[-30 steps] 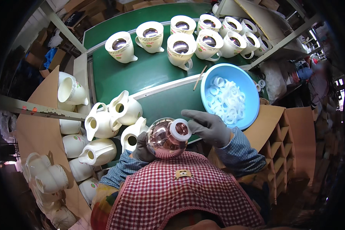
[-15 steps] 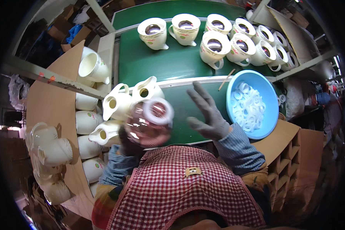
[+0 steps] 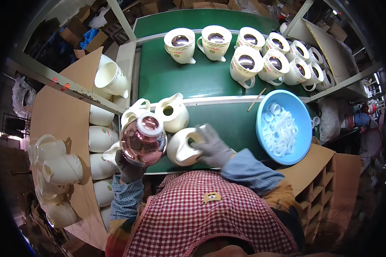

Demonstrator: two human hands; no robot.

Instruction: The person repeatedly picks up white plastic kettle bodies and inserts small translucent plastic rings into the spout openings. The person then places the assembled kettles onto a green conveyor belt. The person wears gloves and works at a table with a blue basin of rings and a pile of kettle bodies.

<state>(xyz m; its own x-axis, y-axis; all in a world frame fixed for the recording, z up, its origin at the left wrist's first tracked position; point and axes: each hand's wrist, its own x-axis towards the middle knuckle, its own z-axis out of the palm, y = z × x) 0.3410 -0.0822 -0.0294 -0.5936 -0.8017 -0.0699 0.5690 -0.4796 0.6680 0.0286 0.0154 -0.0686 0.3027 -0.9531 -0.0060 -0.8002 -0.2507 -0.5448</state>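
Observation:
My left hand (image 3: 132, 168), in a grey glove, holds up a shiny pinkish mirrored glass flask liner (image 3: 142, 147). A white ring (image 3: 150, 124) sits round the liner's neck, which points up. My right hand (image 3: 215, 147), gloved too and slightly blurred, has its fingers at the opening of a cream jug shell (image 3: 182, 149), gripping its edge. Just beyond stands another cream jug shell (image 3: 176, 118) with a round hole in its top. A further jug shell (image 3: 135, 110) is partly hidden behind the liner, and so is one by my left wrist.
A blue basin (image 3: 306, 128) of white rings stands at the right, beside a thin stick (image 3: 257, 99). Upturned jugs with dark glossy round bases showing (image 3: 179, 49) line the far green belt. Cardboard (image 3: 60, 115) with jugs on it lies left; a divided carton (image 3: 319, 188) is lower right.
My right hand has come down leftward from above the green surface onto a jug shell. The liner in my left hand has moved left, uncovering that shell. The whole view has shifted slightly.

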